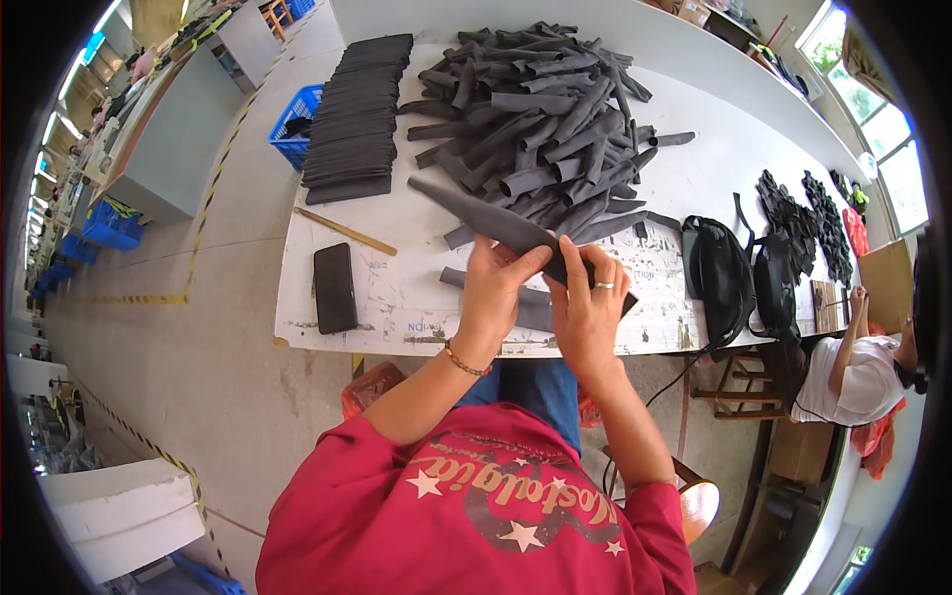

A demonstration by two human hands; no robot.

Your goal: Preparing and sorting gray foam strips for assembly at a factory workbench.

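Note:
A long dark grey fabric strip point(476, 211) is held above the white table point(397, 297), running from upper left down to lower right. My left hand point(496, 288) pinches it near the middle with the thumb on top. My right hand point(585, 307), with a ring on one finger, grips the strip's lower right end. Another flat grey strip point(531, 309) lies on the table under my hands. Behind them sits a big loose heap of grey fabric tubes point(540, 119). A neat stack of flat dark pieces point(357, 119) stands at the table's far left.
A black phone point(334, 288) and a wooden ruler point(345, 231) lie on the table's left part. Black bags point(739, 278) sit at the right edge, with black parts point(803, 223) beyond. A blue crate point(296, 124) stands on the floor. A person in white point(858, 372) sits at right.

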